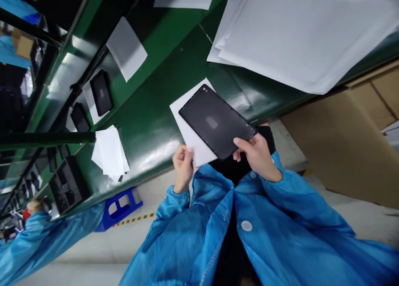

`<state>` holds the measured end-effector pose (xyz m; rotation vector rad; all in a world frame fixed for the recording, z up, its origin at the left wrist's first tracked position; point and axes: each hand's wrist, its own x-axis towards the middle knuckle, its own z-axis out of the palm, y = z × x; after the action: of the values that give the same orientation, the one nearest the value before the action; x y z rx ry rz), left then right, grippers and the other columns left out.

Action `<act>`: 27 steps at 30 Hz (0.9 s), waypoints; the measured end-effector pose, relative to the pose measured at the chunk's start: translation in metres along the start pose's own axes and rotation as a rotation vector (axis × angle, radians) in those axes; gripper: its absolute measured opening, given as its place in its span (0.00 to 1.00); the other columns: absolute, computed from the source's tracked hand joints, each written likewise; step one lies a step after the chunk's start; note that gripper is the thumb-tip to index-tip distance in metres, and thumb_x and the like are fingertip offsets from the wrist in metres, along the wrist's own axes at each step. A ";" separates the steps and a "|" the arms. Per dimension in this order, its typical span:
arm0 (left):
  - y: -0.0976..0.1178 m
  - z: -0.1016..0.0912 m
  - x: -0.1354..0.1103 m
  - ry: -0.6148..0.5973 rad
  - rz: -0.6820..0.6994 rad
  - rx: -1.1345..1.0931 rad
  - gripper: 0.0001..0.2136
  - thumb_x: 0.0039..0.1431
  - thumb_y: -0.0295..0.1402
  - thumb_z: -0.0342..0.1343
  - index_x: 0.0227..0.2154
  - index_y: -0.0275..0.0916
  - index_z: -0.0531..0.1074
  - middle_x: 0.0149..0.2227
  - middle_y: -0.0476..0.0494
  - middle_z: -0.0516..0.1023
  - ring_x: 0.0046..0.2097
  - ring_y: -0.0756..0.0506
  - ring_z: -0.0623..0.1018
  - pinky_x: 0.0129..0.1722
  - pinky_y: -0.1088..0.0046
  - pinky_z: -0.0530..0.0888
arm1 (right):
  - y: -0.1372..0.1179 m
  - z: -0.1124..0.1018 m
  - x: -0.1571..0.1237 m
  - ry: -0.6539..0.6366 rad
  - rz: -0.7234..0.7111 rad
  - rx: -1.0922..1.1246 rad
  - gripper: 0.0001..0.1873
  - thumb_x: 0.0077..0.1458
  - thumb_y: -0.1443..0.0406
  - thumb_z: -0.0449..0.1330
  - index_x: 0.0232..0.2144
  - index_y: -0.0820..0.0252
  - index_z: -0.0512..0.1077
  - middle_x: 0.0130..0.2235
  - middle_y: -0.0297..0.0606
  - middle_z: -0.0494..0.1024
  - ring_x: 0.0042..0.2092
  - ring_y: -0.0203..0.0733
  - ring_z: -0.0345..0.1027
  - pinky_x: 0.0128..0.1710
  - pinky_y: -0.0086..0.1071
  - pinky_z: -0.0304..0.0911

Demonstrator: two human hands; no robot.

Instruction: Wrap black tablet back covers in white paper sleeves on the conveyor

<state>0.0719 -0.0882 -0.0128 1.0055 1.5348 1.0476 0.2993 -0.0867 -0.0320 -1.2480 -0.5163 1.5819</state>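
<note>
My right hand [256, 153] grips the near right corner of a black tablet back cover [224, 122], thumb on top. The cover is tilted, with a pale rectangle at its middle and a small bright mark at its far corner. Beneath it lies a white paper sheet [183, 115], partly hidden and jutting out along the left side. Between thumb and fingers, my left hand [183, 163] pinches the near left edge of that sheet. Both things are held over the front edge of the green bench [146, 124].
A large stack of white sheets [299, 36] lies at the far right. Smaller paper piles [110, 153] and black covers [101, 92] sit to the left, near a dark tray [68, 184]. A blue stool [120, 209], cardboard [343, 144] and a co-worker's sleeve [62, 240] are nearby.
</note>
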 end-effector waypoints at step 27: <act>0.026 -0.038 0.030 -0.570 0.827 1.046 0.12 0.74 0.37 0.59 0.56 0.42 0.75 0.53 0.34 0.79 0.62 0.34 0.78 0.60 0.52 0.76 | -0.004 -0.029 0.012 0.338 -0.321 0.222 0.24 0.55 0.42 0.72 0.39 0.53 0.79 0.48 0.45 0.86 0.61 0.57 0.78 0.58 0.52 0.78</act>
<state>0.0321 -0.0573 0.0091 2.5465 1.1211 0.2808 0.3274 -0.0811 -0.0453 -1.1654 -0.2966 1.0987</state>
